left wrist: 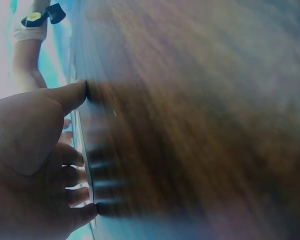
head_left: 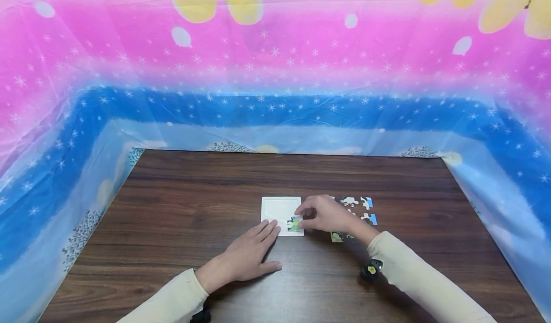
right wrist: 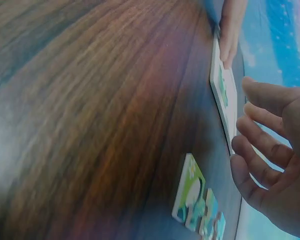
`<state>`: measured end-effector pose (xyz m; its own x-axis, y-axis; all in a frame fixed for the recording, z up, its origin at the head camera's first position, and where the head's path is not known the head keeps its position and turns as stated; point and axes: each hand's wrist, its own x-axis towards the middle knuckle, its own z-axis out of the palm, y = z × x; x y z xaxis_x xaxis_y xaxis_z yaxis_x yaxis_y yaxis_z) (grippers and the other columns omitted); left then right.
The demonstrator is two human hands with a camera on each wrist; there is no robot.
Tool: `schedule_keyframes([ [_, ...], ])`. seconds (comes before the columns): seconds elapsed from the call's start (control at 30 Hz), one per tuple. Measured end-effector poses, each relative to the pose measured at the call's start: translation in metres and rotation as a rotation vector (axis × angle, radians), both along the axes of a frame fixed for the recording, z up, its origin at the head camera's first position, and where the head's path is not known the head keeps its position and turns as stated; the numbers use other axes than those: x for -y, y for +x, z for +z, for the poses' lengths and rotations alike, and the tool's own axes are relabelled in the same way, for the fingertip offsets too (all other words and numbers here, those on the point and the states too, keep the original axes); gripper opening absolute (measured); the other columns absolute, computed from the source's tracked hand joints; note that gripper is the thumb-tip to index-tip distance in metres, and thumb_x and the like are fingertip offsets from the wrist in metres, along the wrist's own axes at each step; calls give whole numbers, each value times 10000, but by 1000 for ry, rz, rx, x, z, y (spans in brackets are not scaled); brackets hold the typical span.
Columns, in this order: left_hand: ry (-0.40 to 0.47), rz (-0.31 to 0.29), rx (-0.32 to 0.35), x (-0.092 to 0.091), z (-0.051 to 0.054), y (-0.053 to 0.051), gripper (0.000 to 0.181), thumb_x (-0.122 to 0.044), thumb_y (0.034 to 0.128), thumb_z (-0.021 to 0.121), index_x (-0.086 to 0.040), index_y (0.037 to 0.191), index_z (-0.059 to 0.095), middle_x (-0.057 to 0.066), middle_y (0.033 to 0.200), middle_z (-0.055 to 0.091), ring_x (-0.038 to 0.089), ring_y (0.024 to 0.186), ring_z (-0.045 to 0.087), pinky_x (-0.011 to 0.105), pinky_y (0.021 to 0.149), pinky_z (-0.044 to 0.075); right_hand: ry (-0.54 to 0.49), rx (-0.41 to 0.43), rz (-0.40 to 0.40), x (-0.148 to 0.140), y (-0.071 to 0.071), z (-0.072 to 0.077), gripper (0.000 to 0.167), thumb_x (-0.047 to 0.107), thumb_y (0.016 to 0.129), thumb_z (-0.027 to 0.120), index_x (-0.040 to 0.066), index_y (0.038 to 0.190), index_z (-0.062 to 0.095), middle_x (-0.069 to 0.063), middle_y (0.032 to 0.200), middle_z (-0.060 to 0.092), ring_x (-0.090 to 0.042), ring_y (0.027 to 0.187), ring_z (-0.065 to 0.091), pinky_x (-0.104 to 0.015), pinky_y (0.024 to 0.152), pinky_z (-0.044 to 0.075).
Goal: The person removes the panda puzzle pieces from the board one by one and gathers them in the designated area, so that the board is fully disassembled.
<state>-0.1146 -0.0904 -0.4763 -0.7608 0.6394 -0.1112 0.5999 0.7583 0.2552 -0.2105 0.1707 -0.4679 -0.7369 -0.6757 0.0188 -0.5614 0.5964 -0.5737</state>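
Note:
A square white puzzle tray lies on the table, its raised border showing at the far side. In its near right corner sits a green, black and white jigsaw piece. My left hand lies with fingers extended, the fingertips on the tray's near left edge and the thumb on the tabletop. Over the tray's right side hovers my right hand, fingers loosely bent, thumb and index beside that piece. In the right wrist view the right hand shows nothing between thumb and fingers; whether a fingertip touches the piece cannot be told.
Several loose jigsaw pieces lie in rows right of the tray, partly hidden under the right forearm. A green piece stands out nearest in the right wrist view. The brown wooden table is bounded by a pink and blue cloth.

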Motion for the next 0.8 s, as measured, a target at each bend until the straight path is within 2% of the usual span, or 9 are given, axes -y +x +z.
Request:
schedule_keyframes([
  [0.17, 1, 5, 10, 0, 1, 1, 836, -562, 996, 562, 8, 1571, 352, 173, 1655, 299, 331, 1541, 253, 432, 1233, 276, 8, -36, 14, 7, -1, -3, 303, 283, 873, 833, 116, 1122, 788, 22, 983, 708, -116, 847, 645, -265, 737, 548],
  [0.5, -2, 13, 20, 0, 0, 1, 837, -571, 997, 555, -3, 1576, 349, 163, 1660, 292, 318, 1546, 245, 431, 1233, 279, 46, -58, 17, 12, -1, -8, 306, 314, 885, 820, 137, 1133, 793, 49, 929, 641, -87, 745, 519, -250, 640, 463],
  [0.8, -2, 5, -6, 0, -1, 1, 840, -566, 993, 564, 14, 1566, 361, 178, 1652, 304, 334, 1539, 259, 424, 1236, 272, 56, -24, -19, 16, 2, -8, 282, 266, 864, 844, 151, 1109, 764, 43, 1011, 657, -114, 890, 615, -297, 761, 543],
])
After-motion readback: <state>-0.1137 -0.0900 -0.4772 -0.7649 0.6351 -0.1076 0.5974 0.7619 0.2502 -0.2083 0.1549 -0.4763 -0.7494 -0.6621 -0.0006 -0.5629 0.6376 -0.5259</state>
